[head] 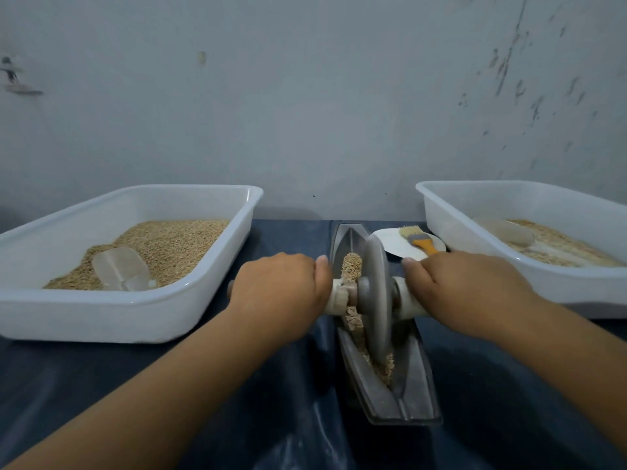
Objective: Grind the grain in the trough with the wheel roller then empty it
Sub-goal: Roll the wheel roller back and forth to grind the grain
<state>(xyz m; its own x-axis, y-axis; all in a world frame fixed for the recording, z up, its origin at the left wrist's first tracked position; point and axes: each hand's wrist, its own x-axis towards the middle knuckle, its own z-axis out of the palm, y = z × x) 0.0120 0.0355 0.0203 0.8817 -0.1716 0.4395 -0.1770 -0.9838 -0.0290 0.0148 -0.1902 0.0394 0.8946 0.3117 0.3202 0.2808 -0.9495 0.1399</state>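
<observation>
Gripping the pale axle handles, our left hand (278, 286) and right hand (464, 293) curl tight, steadying the grey disc-shaped wheel roller (375, 293) over coarse grain (353, 266) inside the boat-shaped metal trough (417, 378).

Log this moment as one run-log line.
phase: grinding | left hand: grips handle | right hand: grips handle | wheel roller: upright in trough | grain: still in trough

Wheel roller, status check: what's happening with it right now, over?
Both hands grip the axle: left hand, right hand. Wheel roller upright in the trough, grain under it. Nothing in the way.
</observation>
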